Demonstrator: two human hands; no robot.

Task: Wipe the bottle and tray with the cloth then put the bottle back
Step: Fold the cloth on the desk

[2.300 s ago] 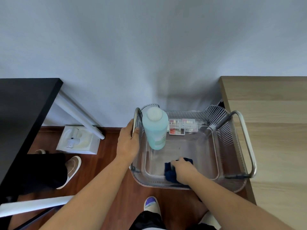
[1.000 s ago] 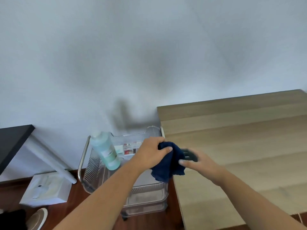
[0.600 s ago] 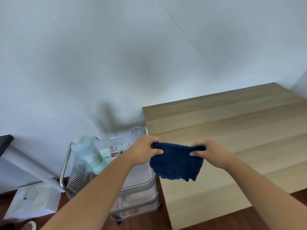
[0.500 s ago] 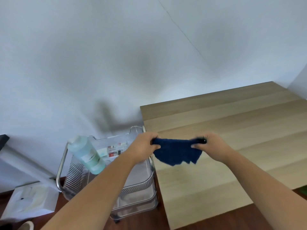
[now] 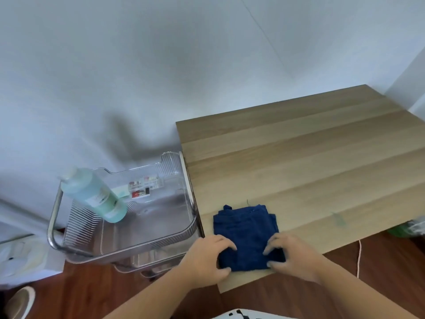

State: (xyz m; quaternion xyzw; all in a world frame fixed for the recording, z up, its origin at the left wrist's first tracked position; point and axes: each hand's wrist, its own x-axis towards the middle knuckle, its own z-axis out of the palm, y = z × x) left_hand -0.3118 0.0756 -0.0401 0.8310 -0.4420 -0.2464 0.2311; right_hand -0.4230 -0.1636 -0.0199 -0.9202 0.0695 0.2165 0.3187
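The dark blue cloth (image 5: 246,229) lies folded flat on the wooden table (image 5: 299,157), near its front left corner. My left hand (image 5: 207,261) pinches the cloth's near left corner and my right hand (image 5: 294,256) pinches its near right corner, fingers on top and thumbs at the edge. The pale green bottle (image 5: 96,196) with a white cap stands in the back left of the clear plastic tray (image 5: 161,238), which is the top tier of a cart just left of the table. Neither hand touches the bottle or the tray.
Small colourful boxes (image 5: 143,187) sit along the tray's back wall. The cart has a metal handle (image 5: 54,226) on its left side. A white box (image 5: 25,256) and a slipper (image 5: 18,300) are on the wooden floor at the left. A white cord (image 5: 358,256) hangs by the table's front edge.
My right hand lifted the cloth out of the tray; both hands spread it in the air, then brought it down folded onto the table. The view swung right toward the table.
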